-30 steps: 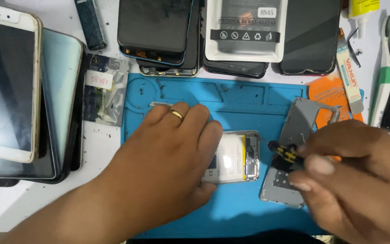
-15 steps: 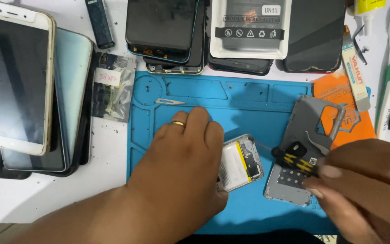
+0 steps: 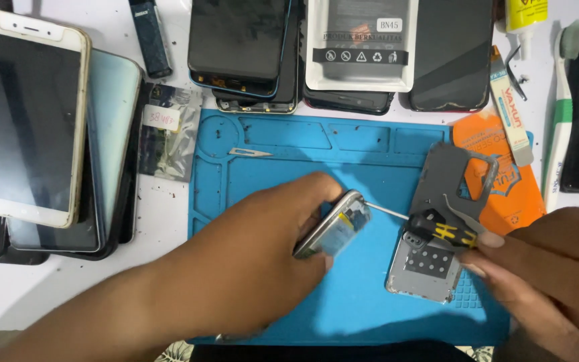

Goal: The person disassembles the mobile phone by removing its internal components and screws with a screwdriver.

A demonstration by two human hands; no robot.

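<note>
We see an opened phone (image 3: 335,231), its back off and its inner parts showing, tilted up on one long edge over the middle of the blue work mat (image 3: 343,167). The left hand (image 3: 249,268) wraps around it from the near side, fingers clasped over its frame. The right hand (image 3: 544,268) pinches the black and yellow handle of a small screwdriver (image 3: 437,226), whose thin metal shaft reaches leftward until its tip meets the phone's upper edge.

Just right of the phone on the mat lies a grey back cover (image 3: 450,181), its lower part under the screwdriver handle, and below it a silvery metal plate (image 3: 427,268) with small holes. An orange packet (image 3: 504,181) sits at the mat's right edge, partly under the grey cover. Near the mat's upper left corner lies a small metal blade (image 3: 249,153).

Beyond the mat's far edge we see dark phone screens (image 3: 242,40) stacked side by side and a boxed battery (image 3: 360,43) in a white tray. Left of the mat rest a small clear bag of parts (image 3: 169,134), then a pile of phones with a white phone (image 3: 31,114) on top. Right of the mat lie a narrow tube (image 3: 509,121) and a green and white toothbrush (image 3: 557,121), with a yellow glue bottle (image 3: 525,13) at the far right corner.
</note>
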